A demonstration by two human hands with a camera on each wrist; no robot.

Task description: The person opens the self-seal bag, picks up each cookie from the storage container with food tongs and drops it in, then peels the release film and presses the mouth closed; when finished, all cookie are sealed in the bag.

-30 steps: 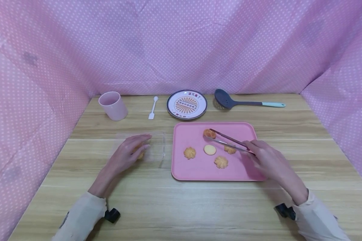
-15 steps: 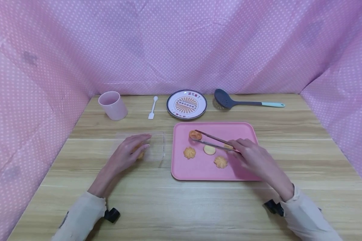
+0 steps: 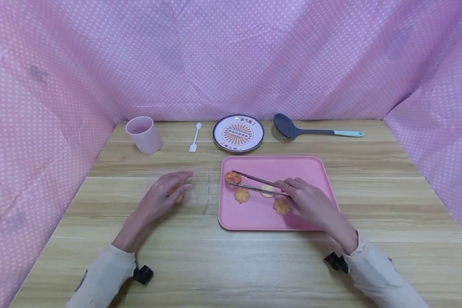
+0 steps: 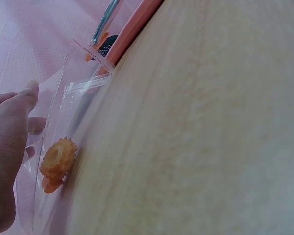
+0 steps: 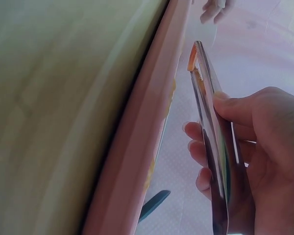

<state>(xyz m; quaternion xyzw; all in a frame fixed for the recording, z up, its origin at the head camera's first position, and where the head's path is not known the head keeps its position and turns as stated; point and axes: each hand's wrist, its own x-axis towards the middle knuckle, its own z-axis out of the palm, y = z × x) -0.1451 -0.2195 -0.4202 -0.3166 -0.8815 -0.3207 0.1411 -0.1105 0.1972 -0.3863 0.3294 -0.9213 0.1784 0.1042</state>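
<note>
Gripping slim metal tongs (image 3: 259, 183), the right hand (image 3: 312, 204) held an orange flower-shaped cookie (image 3: 232, 176) over the pink rectangular tray (image 3: 254, 218); left hand (image 3: 159, 197), fingers relaxed, pressed the clear plastic bag (image 3: 198, 188) on the desk.

Lettering on the round plate only

The plate (image 3: 238, 133) at the back of the tabletop (image 3: 231, 256) carries a short arc of red characters along its upper rim, above an orange sunburst pattern; they are too small to read. Nothing else bears writing.
</note>
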